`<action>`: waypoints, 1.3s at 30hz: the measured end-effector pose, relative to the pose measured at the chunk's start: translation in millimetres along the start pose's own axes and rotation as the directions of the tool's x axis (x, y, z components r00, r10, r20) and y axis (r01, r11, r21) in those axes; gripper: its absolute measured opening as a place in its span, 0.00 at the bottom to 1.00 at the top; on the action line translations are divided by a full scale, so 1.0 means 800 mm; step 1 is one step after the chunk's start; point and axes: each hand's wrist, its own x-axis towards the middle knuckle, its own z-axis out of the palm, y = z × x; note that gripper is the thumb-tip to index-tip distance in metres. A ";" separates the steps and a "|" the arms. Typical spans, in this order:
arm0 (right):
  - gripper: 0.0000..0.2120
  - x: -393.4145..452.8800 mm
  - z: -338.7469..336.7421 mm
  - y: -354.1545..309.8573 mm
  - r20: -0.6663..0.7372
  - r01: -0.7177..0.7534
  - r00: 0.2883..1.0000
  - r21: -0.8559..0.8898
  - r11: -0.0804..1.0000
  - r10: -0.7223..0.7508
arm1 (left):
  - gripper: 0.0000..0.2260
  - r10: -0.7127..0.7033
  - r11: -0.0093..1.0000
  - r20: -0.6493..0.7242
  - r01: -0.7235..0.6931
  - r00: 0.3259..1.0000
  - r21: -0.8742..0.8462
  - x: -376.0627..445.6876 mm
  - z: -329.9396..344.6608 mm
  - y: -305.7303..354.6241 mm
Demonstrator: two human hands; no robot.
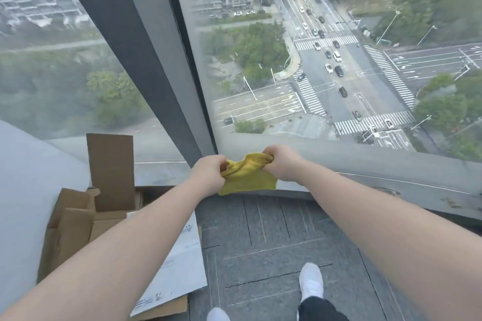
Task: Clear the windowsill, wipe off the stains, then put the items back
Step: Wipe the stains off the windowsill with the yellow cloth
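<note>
A yellow cloth (pixel 247 177) is bunched between both my hands just above the front edge of the grey windowsill (pixel 391 177). My left hand (pixel 208 172) grips its left end and my right hand (pixel 283 163) grips its right end, fingers closed on the fabric. The lower part of the cloth hangs loose over the sill's edge. Dark smudges show on the sill at the far right (pixel 448 202).
An open cardboard box (pixel 86 219) with a raised flap stands on the floor at the left, a white sheet (pixel 180 268) lying over it. A dark window post (pixel 156 60) splits the glass. My white shoes (pixel 310 281) stand on grey carpet tiles.
</note>
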 end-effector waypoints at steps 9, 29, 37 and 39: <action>0.07 0.230 0.139 0.180 0.003 0.076 0.997 -0.050 0.996 -0.076 | 0.05 -0.042 0.996 -0.066 0.037 0.997 -0.076 0.196 0.228 -0.100; 0.22 0.433 0.305 0.278 0.151 0.318 0.948 -0.517 0.795 -0.281 | 0.16 -0.064 0.975 -0.126 0.089 0.990 0.203 0.309 0.378 -0.221; 0.27 0.470 0.385 0.257 0.155 0.351 0.934 -0.573 0.741 -0.323 | 0.13 -0.076 0.985 -0.275 0.116 0.959 0.131 0.296 0.374 -0.220; 0.30 0.478 0.406 0.256 0.185 0.342 0.940 -0.551 0.762 -0.288 | 0.13 -0.078 0.984 -0.259 0.115 0.963 0.133 0.290 0.375 -0.225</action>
